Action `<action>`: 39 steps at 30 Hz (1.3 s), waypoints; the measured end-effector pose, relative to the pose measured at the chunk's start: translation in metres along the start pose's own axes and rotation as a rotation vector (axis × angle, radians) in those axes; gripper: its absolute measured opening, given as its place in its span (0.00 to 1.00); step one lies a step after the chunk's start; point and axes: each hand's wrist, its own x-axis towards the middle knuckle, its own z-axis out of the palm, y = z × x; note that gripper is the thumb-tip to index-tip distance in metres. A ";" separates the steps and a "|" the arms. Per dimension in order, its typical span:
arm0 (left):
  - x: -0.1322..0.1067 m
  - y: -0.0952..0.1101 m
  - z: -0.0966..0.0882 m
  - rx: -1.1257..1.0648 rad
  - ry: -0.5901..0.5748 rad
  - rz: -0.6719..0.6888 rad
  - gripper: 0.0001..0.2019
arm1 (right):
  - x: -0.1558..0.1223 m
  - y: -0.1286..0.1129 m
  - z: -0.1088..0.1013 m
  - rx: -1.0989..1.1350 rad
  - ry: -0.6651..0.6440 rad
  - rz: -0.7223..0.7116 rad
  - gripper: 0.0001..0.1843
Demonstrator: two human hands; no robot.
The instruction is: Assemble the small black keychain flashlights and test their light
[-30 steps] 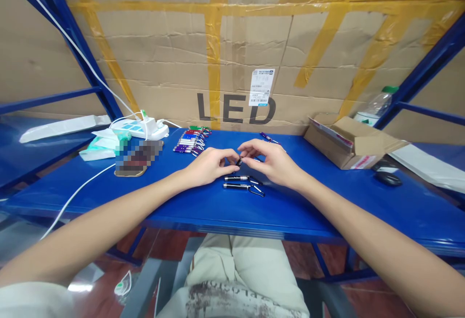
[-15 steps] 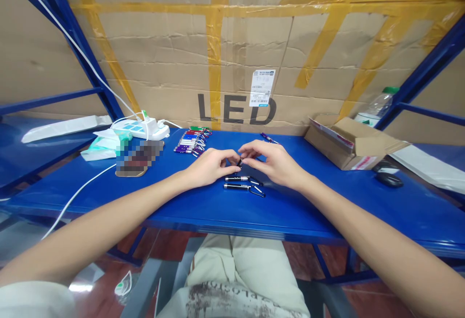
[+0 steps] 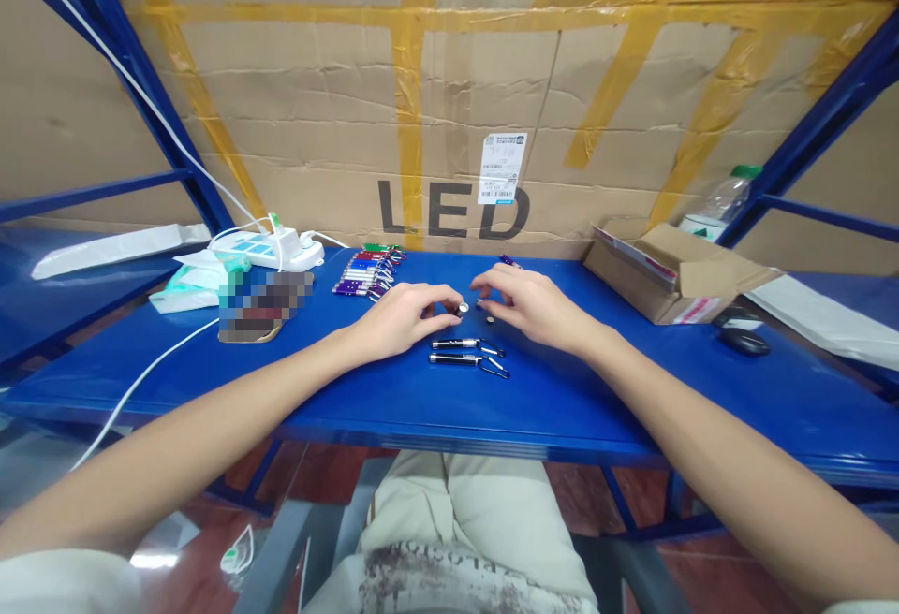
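My left hand rests on the blue table and pinches a small black keychain flashlight, whose silver round end faces right. My right hand is a short gap to the right, its fingertips closed on a small dark piece. A tiny round part lies on the table under the right fingers. Two black keychain flashlights with clips lie side by side just in front of both hands.
A row of several coloured keychain flashlights lies at the back left of my hands. Further left are a white power strip with cable and a tissue pack. An open cardboard box and a black mouse sit at the right.
My hands, joined on the small flashlight before, have drawn slightly apart. The flashlight's silver end now shows, and a tiny part lies on the table.
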 end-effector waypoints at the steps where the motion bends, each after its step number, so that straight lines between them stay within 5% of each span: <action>1: 0.000 0.001 0.000 0.004 0.006 0.016 0.11 | 0.000 0.004 0.000 -0.046 -0.058 0.007 0.11; 6: 0.000 0.003 -0.001 0.024 -0.011 0.038 0.12 | -0.001 0.013 0.001 -0.063 -0.230 0.049 0.14; 17: 0.001 -0.004 -0.001 0.025 -0.016 -0.019 0.12 | -0.002 0.002 -0.003 0.010 -0.251 0.020 0.15; 27: 0.001 -0.002 0.001 -0.039 -0.038 -0.079 0.12 | -0.001 0.003 0.005 0.085 -0.191 0.023 0.16; 39: 0.000 -0.002 0.002 -0.030 -0.043 -0.059 0.13 | 0.001 -0.017 0.004 0.337 0.105 0.045 0.20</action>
